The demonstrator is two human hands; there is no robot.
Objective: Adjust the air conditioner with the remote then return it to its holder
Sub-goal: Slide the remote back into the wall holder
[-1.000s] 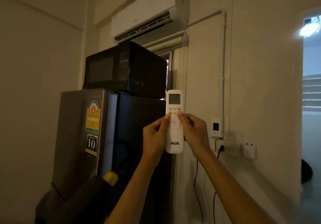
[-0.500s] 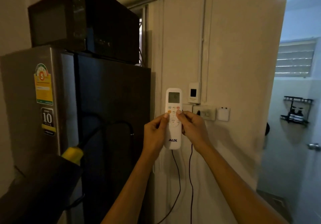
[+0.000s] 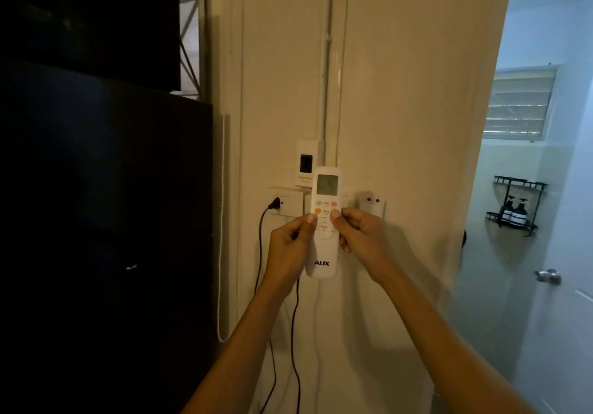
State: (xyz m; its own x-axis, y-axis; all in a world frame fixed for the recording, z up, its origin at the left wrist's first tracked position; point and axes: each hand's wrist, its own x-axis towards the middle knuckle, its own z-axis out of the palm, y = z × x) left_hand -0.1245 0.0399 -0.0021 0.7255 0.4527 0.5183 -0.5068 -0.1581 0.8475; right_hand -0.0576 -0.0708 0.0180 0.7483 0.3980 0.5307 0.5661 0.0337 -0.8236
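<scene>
Since the earlier frame, both hands have carried the remote [image 3: 324, 224] lower and closer to the wall [image 3: 401, 124], beside the outlets. Left hand [image 3: 288, 246] and right hand [image 3: 362, 240] grip its sides, thumbs on the buttons, remote upright, left of the holder [image 3: 372, 208].

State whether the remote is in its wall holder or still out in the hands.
Out. Both the left hand and right hand grip the remote upright before the wall; the holder stands apart.
</scene>
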